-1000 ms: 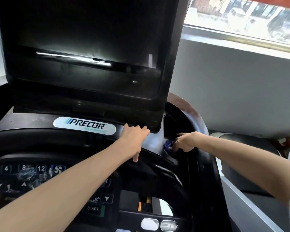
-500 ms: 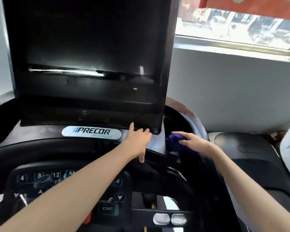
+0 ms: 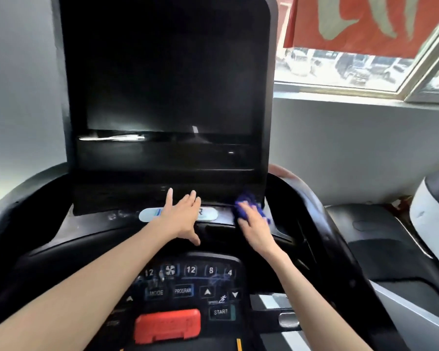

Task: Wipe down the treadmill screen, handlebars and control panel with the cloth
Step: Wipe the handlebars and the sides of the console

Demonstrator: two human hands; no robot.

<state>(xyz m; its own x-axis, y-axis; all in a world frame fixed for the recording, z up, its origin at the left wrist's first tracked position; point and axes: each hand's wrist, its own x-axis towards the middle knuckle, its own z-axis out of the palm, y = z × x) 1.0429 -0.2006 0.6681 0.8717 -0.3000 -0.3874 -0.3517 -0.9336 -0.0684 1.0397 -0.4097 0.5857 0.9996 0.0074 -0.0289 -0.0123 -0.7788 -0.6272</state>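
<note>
The blue cloth (image 3: 247,202) lay bunched on the glossy black ledge just under the lower right corner of the screen (image 3: 167,84), at about 3 o'clock from the white logo plate (image 3: 148,215). The right hand (image 3: 255,230) lay on top of it, pressing it to the ledge with the fingers stretched toward 11 o'clock rather than curled round it. Cloth and fingertips were both smeared by motion blur, so the finer grip could not be made out.

At 9 o'clock from that hand, close by but apart, the left hand (image 3: 181,219) rested flat across the right part of the logo plate — fingers straight and spread toward 12 o'clock, thumb out toward 5 o'clock, holding nothing.

The screen itself was dark, with a pale streak of glare along its lower edge. At 6 o'clock from the hands sat the control panel (image 3: 188,282), between the two forearms, with numbered keys, a fan key, MODE, PROGRAM and a START key (image 3: 221,312); a red stop button (image 3: 166,325) lay at 9 o'clock from START.

At 2 o'clock from the screen — a window (image 3: 340,69) with parked cars beyond and a red banner (image 3: 365,21) across its top.
</note>
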